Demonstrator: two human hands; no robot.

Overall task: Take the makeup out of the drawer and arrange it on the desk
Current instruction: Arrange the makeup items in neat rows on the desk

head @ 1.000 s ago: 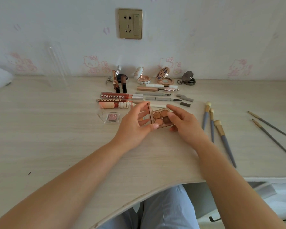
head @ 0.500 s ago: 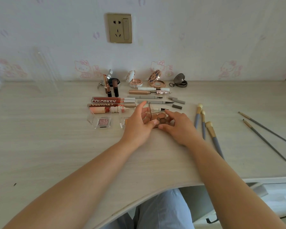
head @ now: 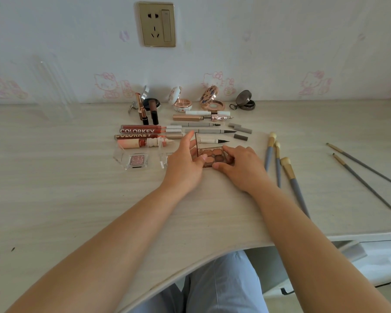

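Brown eyeshadow palette (head: 215,155), lid up; L hand (head: 185,164) & R hand (head: 242,168) pinch its edges, prob. squaring it w/ rows on desk (head: 77,199).

clear case (head: 165,159), perhaps eyeshadow, half-hidden

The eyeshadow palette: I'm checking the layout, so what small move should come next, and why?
Probably both hands let go. The eyeshadow palette already sits open on the desk, in the row with the glitter pot, while the left hand and right hand pinch its edges.
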